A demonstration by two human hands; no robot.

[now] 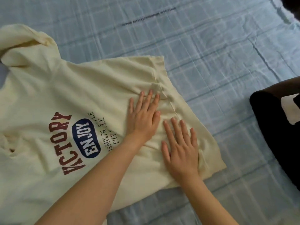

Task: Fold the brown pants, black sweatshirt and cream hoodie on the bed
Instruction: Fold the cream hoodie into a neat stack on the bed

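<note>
The cream hoodie (pixel 81 98) lies spread front-up on the blue checked bed sheet (pixel 211 54), and both hands are flat on its lower part. Neither hand holds anything. The left hand (pixel 142 117) lies palm down with its fingers (pixel 150 98) straight and close together, pressing the cloth just short of the seam of the hem band (pixel 180 108). The right hand (pixel 180 148) lies just beside it, nearer the person and a little further towards the hem, also palm down, its fingers spread slightly. The left thumb nearly meets the right fingertips. The cloth bunches into small creases just beyond the left fingertips and at the outer edge of the right palm.

Away from the left hand on its little-finger side, across the chest, is the printed lettering (pixel 73 138), with red block letters, a dark blue oval reading ENJOY and thin dark text. The left forearm crosses its lower end. Further out that way, well apart from both hands, the hood (pixel 27 39) lies rumpled at the garment's top.

On the other side, beyond the right hand and across a strip of bare sheet, lies what looks like the black sweatshirt (pixel 272 135). The frame edge cuts it off, so its shape is hard to make out. It has a white patch (pixel 290 109) on it and lies apart from the hoodie.
</note>
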